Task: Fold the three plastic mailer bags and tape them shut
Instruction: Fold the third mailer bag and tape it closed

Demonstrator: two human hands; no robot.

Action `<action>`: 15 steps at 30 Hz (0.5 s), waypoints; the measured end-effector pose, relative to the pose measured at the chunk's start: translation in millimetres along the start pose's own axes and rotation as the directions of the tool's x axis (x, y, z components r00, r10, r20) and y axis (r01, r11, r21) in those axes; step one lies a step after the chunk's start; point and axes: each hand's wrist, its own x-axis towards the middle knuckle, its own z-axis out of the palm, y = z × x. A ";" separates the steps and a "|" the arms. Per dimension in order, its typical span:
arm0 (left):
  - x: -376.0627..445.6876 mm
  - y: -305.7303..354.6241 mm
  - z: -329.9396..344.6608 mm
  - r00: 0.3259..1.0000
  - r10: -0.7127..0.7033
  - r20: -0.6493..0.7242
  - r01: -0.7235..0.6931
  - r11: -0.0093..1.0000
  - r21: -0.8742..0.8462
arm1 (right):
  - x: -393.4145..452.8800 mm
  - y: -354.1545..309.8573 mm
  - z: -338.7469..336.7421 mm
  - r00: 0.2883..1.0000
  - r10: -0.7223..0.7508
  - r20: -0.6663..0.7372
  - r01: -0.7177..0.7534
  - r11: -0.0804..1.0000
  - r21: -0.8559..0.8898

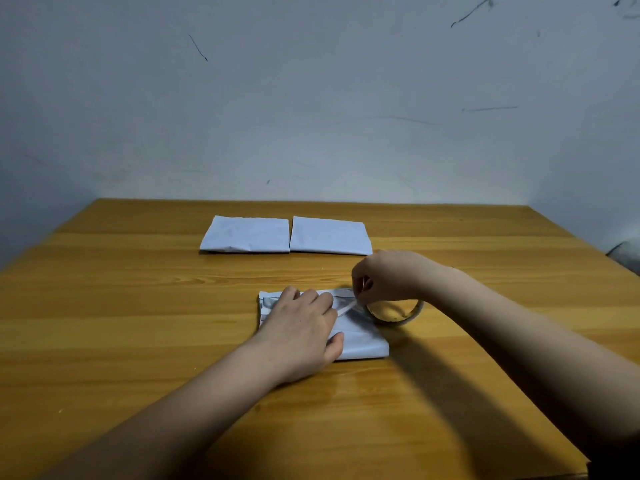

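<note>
A folded white mailer bag (363, 341) lies in the middle of the wooden table (138, 323). My left hand (301, 327) lies flat on it, fingers spread, pressing the fold down. My right hand (384, 275) hovers just past the bag's far right corner, with its fingers pinched on a strip of clear tape (344, 309). That strip runs from the tape roll (398, 311), which lies flat on the table at the bag's right edge, to my left fingertips. Two more folded white bags, one on the left (247, 234) and one on the right (330, 235), lie side by side farther back.
A pale, scuffed wall (311, 116) rises directly behind the table's far edge. The table's right edge runs diagonally near my right forearm, with a dark object (627, 254) beyond it.
</note>
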 end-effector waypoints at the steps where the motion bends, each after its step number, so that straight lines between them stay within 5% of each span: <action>1: 1.1 -0.3 2.0 1.000 0.002 -0.019 -0.002 1.000 0.004 | 0.1 0.9 0.7 1.000 0.013 -0.003 -0.013 1.000 0.001; 15: 5.7 0.0 13.4 0.989 0.017 -0.149 -0.011 0.999 0.039 | -1.0 6.4 4.1 0.999 0.020 0.048 -0.022 0.999 0.029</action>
